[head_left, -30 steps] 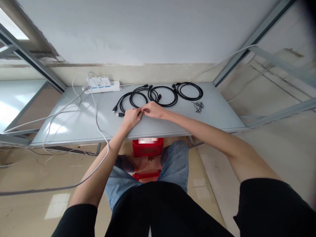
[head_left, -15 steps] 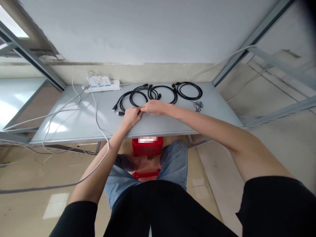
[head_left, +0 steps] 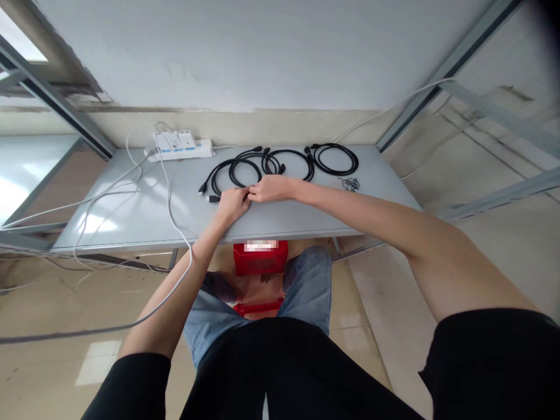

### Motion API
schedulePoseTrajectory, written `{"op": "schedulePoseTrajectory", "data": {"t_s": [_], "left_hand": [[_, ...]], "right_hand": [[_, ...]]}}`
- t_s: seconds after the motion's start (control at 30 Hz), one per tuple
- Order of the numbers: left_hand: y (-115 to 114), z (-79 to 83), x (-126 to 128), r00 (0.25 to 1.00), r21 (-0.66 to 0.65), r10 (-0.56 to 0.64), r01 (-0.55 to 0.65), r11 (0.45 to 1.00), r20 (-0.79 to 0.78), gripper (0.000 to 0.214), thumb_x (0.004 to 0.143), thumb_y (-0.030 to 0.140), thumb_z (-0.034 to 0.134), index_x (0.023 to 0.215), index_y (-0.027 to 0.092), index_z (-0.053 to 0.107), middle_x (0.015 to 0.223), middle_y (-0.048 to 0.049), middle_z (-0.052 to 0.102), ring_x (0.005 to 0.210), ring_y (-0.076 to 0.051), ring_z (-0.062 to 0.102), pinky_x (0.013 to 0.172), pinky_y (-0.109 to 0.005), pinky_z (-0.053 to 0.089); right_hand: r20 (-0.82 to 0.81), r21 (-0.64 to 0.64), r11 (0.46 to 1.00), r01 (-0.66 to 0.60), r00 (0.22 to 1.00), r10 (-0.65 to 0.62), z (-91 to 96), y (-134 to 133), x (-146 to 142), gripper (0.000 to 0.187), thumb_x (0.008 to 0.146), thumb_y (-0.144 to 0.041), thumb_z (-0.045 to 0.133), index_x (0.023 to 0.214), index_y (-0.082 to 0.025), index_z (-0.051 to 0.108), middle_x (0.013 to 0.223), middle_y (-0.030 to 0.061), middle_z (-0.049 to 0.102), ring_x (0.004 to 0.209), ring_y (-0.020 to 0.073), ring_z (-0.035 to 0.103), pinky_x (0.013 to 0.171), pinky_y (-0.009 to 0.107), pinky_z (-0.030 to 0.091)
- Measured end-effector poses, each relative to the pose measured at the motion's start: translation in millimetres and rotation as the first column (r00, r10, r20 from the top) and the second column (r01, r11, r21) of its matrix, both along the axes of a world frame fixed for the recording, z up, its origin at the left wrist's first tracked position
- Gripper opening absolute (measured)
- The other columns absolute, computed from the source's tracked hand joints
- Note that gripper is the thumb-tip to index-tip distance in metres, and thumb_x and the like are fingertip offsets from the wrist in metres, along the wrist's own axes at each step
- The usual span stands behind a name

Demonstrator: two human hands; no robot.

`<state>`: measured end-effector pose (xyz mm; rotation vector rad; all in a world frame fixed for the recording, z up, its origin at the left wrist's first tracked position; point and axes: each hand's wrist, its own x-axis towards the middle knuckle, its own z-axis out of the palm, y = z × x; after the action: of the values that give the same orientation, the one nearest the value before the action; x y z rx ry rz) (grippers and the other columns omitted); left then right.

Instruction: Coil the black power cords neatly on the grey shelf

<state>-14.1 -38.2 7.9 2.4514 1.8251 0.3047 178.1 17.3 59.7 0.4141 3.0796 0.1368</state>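
My left hand [head_left: 233,205] is closed on the near side of a coiled black cable [head_left: 213,175], whose plug ends stick out to the left. Against its fingertips, my right hand [head_left: 271,189] is pinched shut at the same spot of the coil; whatever lies between its fingers is hidden. Beyond the right hand lies a second black cable coil [head_left: 312,169], partly covered by that hand. A third black cable coil [head_left: 336,172] rests farther right. Near it is a small tangle of thin black ties [head_left: 350,184].
A white power strip [head_left: 201,148] with plugged-in adapters stands at the back left of the grey table [head_left: 144,224]. One white cord [head_left: 171,204] crosses the table's left side and passes over my left forearm. Below the table edge is a red box [head_left: 261,262].
Both hands stay together at the near side of the coil, with only slight finger movement. The view has shifted a little.
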Motion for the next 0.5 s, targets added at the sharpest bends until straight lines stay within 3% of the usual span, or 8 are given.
{"op": "schedulePoseTrajectory", "data": {"t_s": [0.1, 0.33, 0.43, 0.5], "left_hand": [[-0.5, 0.2, 0.0, 1.0, 0.008, -0.011, 0.01, 1.0, 0.013, 0.039, 0.103, 0.032, 0.048, 0.124, 0.02, 0.078, 0.111, -0.0182, 0.081, 0.111, -0.037, 0.075, 0.086, -0.039, 0.05], [0.6, -2.6, 0.5, 0.999, 0.003, 0.032, -0.032, 0.999, 0.015, 0.042, 0.107, 0.041, 0.046, 0.116, 0.017, 0.08, 0.108, -0.0201, 0.081, 0.108, -0.037, 0.075, 0.086, -0.039, 0.05], [-0.5, -2.4, 0.0, 0.999, 0.023, -0.005, 0.004, 1.0, 0.049, 0.046, 0.11, 0.046, 0.042, 0.124, 0.021, 0.078, 0.11, -0.0179, 0.082, 0.109, -0.035, 0.075, 0.086, -0.037, 0.05], [-1.2, -2.3, -0.5, 0.998, 0.038, -0.038, 0.036, 0.999, 0.058, 0.047, 0.111, 0.046, 0.041, 0.132, 0.024, 0.075, 0.112, -0.0157, 0.082, 0.109, -0.033, 0.075, 0.087, -0.036, 0.049]], "right_hand": [[-0.042, -0.016, 1.0, 0.007, 0.999, -0.007, -4.1, 1.0, 2.9, 0.042, 0.1, 0.0, 0.036, 0.105, -0.019, 0.073, 0.096, 0.0084, 0.071, 0.084, 0.0195, 0.065, 0.072, 0.034, 0.05], [-0.064, 0.155, 0.987, 0.054, 0.997, -0.045, -0.8, -9.4, -1.2, 0.04, 0.104, -0.002, 0.034, 0.107, -0.013, 0.072, 0.1, 0.0144, 0.072, 0.089, 0.0241, 0.063, 0.069, 0.035, 0.044], [-0.133, 0.108, 0.969, 0.222, 0.969, -0.207, -7.2, -21.7, -0.1, 0.034, 0.106, -0.005, 0.039, 0.114, -0.009, 0.071, 0.108, 0.0176, 0.073, 0.097, 0.026, 0.065, 0.07, 0.034, 0.043], [-0.234, -0.013, 0.913, 0.407, 0.887, -0.399, -16.1, -31.0, -0.4, 0.026, 0.107, -0.011, 0.047, 0.115, -0.009, 0.072, 0.112, 0.0175, 0.074, 0.098, 0.0259, 0.067, 0.073, 0.034, 0.045]]}}
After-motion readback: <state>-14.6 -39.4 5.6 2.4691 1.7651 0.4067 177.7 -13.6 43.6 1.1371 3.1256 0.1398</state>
